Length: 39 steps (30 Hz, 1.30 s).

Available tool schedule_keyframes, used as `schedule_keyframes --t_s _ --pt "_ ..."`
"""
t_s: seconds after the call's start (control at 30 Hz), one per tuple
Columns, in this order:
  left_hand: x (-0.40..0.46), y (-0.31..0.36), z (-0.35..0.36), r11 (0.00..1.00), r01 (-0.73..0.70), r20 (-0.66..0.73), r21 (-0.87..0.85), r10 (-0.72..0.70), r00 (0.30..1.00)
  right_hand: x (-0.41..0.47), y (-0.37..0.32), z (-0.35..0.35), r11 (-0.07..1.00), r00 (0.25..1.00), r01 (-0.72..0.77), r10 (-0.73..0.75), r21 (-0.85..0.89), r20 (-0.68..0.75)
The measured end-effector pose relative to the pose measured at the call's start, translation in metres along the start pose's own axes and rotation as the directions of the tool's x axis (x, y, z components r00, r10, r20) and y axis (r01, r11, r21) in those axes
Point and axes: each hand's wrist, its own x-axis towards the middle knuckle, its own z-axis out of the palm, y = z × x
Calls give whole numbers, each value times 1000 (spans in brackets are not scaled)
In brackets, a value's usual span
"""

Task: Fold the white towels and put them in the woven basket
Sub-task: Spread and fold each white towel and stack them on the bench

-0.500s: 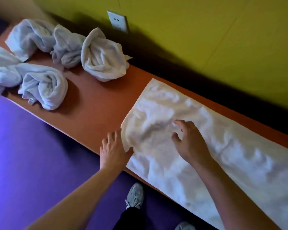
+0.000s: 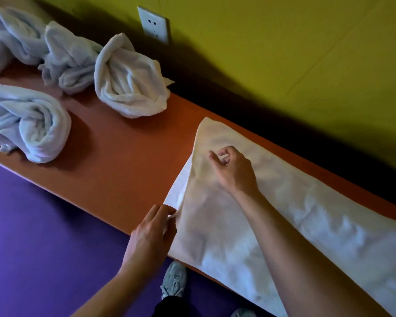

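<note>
Under both hands, the spread towel (image 2: 306,216) lies on the orange counter (image 2: 124,161). Left hand (image 2: 150,239), earlier flat beside it, now pinches the near corner; right hand (image 2: 234,170) has lifted, fingers curled, apparently pinching the towel.

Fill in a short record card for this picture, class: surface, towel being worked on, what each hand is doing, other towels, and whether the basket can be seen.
surface: orange table along a yellow-green wall
towel in work: spread towel, flat on the table, near end lifted
left hand: pinches the towel's near corner at the table edge
right hand: fingers curled, above the towel; grip unclear
other towels: four crumpled towels at the far end, unfolded
woven basket: not in view
wall fitting: socket
</note>
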Motion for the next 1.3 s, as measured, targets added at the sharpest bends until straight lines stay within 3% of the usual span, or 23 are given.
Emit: schedule_keyframes --t_s 0.2,0.27,0.4,0.53,0.7,0.97,1.17,1.3 --pt "-34 24 11 986 -144 100 -85 152 983 2 -18 2 988 987 -148 150 -33 63" --pt "-42 36 14 982 -148 113 -118 161 980 0 -12 -1 986 987 -160 159 -41 -24" --pt "-53 60 21 974 -164 126 -157 184 975 -7 21 -28 963 961 -213 237 162 -145" --pt "-71 88 35 962 -199 180 -188 233 956 -24 77 -74 941 940 -175 247 290 -237" --pt "-102 139 68 939 -273 258 -209 322 911 -65 141 -132 936 916 -146 250 319 -314" --pt "-166 233 142 887 -371 368 -274 453 812 -124 267 -203 845 888 -210 376 492 -266" --pt "-203 293 201 879 -395 443 -266 476 760 -151 365 -243 819 841 -246 447 518 -307" --pt "-218 319 239 883 -405 486 -237 469 737 -161 413 -260 804 857 -226 432 550 -280"
